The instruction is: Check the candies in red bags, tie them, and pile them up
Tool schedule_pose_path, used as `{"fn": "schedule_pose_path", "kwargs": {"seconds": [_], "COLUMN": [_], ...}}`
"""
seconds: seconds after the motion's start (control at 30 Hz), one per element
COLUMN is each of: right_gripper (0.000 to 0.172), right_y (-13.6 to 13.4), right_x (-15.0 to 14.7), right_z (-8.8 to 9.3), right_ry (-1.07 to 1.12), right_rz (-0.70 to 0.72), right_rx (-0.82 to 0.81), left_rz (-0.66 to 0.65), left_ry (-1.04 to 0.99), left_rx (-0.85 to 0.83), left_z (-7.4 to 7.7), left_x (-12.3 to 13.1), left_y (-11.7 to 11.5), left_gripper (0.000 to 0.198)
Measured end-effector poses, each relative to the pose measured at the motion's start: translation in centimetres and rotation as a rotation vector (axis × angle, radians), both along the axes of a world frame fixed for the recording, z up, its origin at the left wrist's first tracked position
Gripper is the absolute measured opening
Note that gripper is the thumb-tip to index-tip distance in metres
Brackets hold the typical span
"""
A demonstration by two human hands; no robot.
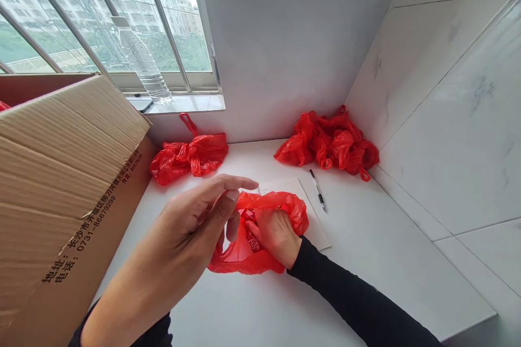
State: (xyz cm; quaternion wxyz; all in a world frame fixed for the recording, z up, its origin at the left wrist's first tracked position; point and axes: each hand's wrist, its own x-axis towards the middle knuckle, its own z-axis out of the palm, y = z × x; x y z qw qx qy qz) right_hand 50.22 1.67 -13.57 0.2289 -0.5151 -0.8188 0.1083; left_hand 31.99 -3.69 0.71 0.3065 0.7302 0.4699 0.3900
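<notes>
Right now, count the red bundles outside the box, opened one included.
3: left bundle beside the cardboard box, right bundle in the far corner, open bag around the right hand. The right bundle may hide others.

Long black sleeves clothe both arms, plain and matte. Near side and left of the red bag (248, 268), the left sleeve (158, 333) sits loose and creased, its cuff well back, leaving the wrist and part of the forearm bare. Right of that bag, the right sleeve (345, 282) fits closer and smoother, its cuff reaching the wrist in a neat edge. The left hand (197, 214) and right hand (280, 233) are ungloved; the left has slender fingers.
</notes>
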Motion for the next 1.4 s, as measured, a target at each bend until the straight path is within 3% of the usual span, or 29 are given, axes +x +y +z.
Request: {"fn": "schedule_pose_path", "kwargs": {"seconds": [0.23,0.33,0.47,0.6,0.73,1.03,1.2,1.4], "right_gripper": [0.015,0.013,0.012,0.017,0.019,0.022,0.019,0.015], "right_y": [-0.1,0.2,0.1,-1.1,-2.2,-2.4,-3.2,-4.0], "right_x": [0.8,1.3,2.6,4.5,5.6,6.4,6.9,6.9], "right_z": [0.3,1.3,4.8,9.1,11.5,12.4,13.3,14.1], "right_ry": [0.129,0.163,0.218,0.409,0.552,0.593,0.662,0.728], "right_rz": [0.020,0.032,0.124,0.246,0.286,0.291,0.266,0.288], "right_rx": [-0.031,-0.081,-0.192,-0.442,-0.528,-0.495,-0.480,-0.433], "left_rz": [-0.011,-0.017,-0.012,-0.007,0.001,0.016,0.029,-0.022], "left_ry": [0.006,-0.014,-0.047,-0.040,-0.020,0.012,0.138,0.220], "left_rx": [0.032,0.048,0.053,0.057,0.092,-0.008,0.000,-0.055], "left_z": [0.2,0.4,0.3,0.4,0.7,0.4,0.0,0.7], "left_x": [0.1,0.1,-0.2,-0.5,-0.5,-0.2,0.3,1.4], "left_y": [0.2,0.2,0.1,0.3,0.6,0.1,0.5,0.6], "left_gripper": [0.031,0.029,0.029,0.031,0.037,0.036,0.027,0.027]}}
